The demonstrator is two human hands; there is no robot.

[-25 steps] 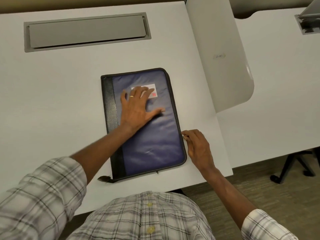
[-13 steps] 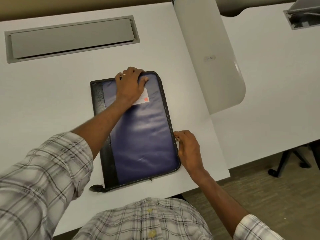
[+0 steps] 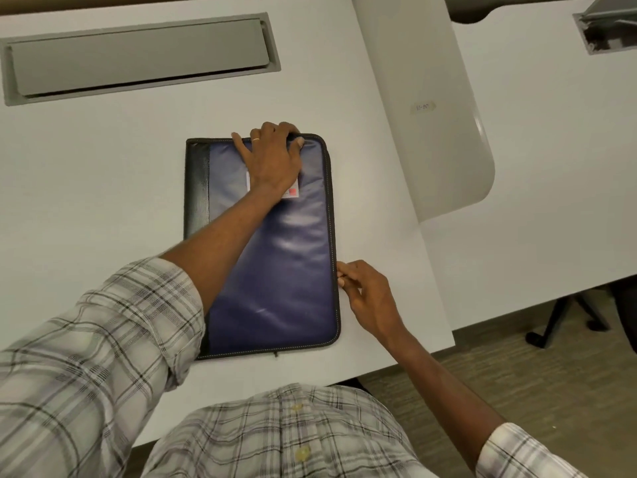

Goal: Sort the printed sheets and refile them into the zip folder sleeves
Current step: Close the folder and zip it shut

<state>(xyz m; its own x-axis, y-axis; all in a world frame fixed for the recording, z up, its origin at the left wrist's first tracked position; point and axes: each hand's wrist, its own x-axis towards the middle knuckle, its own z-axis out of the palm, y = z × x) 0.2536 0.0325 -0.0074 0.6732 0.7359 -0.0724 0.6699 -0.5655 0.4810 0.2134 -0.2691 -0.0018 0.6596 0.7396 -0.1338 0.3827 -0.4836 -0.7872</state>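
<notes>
navy zip folder [image 3: 275, 270] (black spine), white table [image 3: 103, 184].

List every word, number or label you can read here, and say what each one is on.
Nothing here can be read with certainty.
Tape label on the white divider panel: handwritten marks, too blurred to read.
White card on the zip folder: mostly covered by the left hand; only a red patch shows, with no legible print.
</notes>
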